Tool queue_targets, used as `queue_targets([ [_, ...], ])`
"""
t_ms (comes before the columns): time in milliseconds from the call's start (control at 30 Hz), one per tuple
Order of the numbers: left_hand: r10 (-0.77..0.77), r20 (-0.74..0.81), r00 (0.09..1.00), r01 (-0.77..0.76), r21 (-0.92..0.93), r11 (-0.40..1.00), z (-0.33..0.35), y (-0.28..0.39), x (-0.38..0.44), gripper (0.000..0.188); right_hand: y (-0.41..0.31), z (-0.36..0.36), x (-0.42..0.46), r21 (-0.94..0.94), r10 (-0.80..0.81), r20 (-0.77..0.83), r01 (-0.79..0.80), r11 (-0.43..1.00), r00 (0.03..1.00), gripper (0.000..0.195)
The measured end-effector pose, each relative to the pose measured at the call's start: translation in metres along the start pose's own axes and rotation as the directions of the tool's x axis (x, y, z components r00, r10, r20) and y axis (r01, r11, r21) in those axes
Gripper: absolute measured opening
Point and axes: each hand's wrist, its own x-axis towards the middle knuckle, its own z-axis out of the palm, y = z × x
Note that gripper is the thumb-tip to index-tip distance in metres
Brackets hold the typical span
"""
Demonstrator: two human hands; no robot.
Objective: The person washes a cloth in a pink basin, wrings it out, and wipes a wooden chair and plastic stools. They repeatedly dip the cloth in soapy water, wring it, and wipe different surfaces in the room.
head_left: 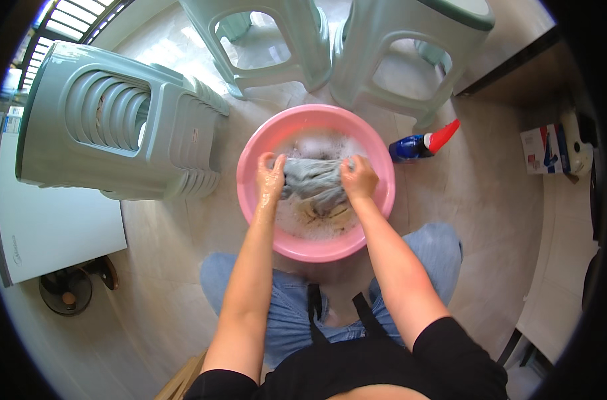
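A wet grey cloth (313, 180) is stretched between my two hands over a pink plastic basin (317, 254). My left hand (271, 176) grips its left end, with wet suds on the wrist. At the right end, my right hand (358, 177) has its fingers closed on the fabric. Foamy, dirty water (303, 222) fills the lower part of the basin, and the cloth's lower part hangs down to it. Whether more fabric lies under the suds is hidden.
Right of the basin stands a blue bottle with a red top (417, 146). Plastic stools (278, 75) stand beyond the basin, and a stack of them (183, 125) is at the left. A white appliance (63, 235) and a pan lid (66, 292) are farther left. A box (543, 150) sits far right.
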Motion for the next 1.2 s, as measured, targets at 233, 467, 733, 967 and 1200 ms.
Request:
queue_targets([
  [233,0.073,0.139,0.988,-0.156,0.812,0.562,0.043,-0.055,0.0,0.065,0.026,0.007,-0.055,-0.277,-0.256,0.484,0.424,0.862,0.837,0.039],
  [467,-0.153,0.478,0.865,-0.311,0.751,0.583,0.042,-0.047,0.023,0.037,0.047,0.02,-0.028,-0.098,0.157,0.82,-0.136,0.986,0.551,0.031],
  [733,0.592,0.483,0.645,-0.758,0.303,0.577,-0.058,0.158,-0.1,0.022,-0.012,0.024,0.012,0.482,-0.353,0.597,0.03,0.875,0.721,0.093],
  [967,0.647,0.227,0.728,-0.683,0.155,0.714,-0.105,0.165,-0.118,0.022,0.007,0.055,-0.01,0.289,0.032,0.602,-0.255,0.923,0.798,0.035],
  [1200,-0.1,0.366,0.925,0.017,0.225,0.974,-0.055,-0.014,-0.049,0.034,-0.089,-0.052,0.022,0.577,-0.154,0.275,-0.034,0.816,0.949,0.015],
])
